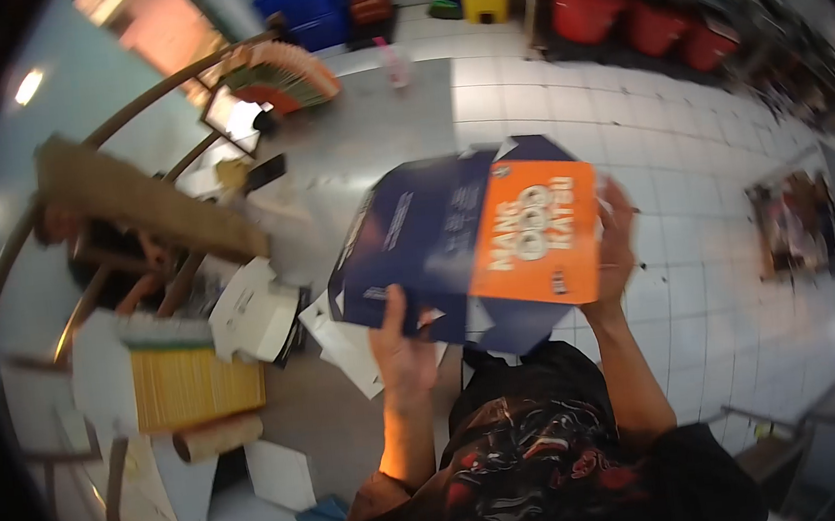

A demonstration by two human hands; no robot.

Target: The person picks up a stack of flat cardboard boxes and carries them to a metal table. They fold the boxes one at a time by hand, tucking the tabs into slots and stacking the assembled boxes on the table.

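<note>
A flat cardboard box blank (424, 225), dark blue with an orange printed panel, is held up in front of my body. My left hand (403, 352) grips its lower left edge, the thumb lying on the printed face. At the right edge, beside the orange panel, my right hand (617, 241) holds the blank with its fingers partly behind it. White card pieces (343, 346) lie on the grey table (337, 419) below and left of my left hand. A stack of pale blanks (254, 314) is farther left.
A yellow stack (198, 385) and a cardboard roll (218, 437) lie at the left. Orange-edged cards (279, 76) are fanned at the table's far end, near a phone (265, 172). Another person (116, 259) is behind a wooden frame. Red tubs (586, 8) stand far right.
</note>
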